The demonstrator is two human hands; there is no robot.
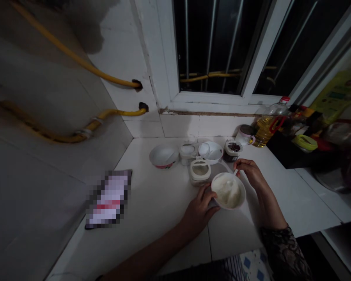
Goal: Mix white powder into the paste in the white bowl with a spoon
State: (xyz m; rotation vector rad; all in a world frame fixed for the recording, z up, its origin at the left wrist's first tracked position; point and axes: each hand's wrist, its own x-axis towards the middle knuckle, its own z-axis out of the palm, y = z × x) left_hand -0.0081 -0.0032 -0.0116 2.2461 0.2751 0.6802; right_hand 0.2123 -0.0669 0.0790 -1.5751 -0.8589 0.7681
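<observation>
A white bowl with a pale, whitish mixture inside stands tilted toward me at the counter's front middle. My left hand grips its left rim, thumb and fingers closed on the wall. In my right hand the fingers pinch the handle of a white spoon, whose other end rests in the mixture. Just behind the bowl is a square clear jar with a white-rimmed lid. Further back are a larger white bowl, another clear container and a small white bowl.
A jar with dark contents and a lidded mug stand near the wall. An oil bottle and several condiments crowd the right, beside a black box. A blurred-out flat object leans at left. Yellow hoses enter the wall.
</observation>
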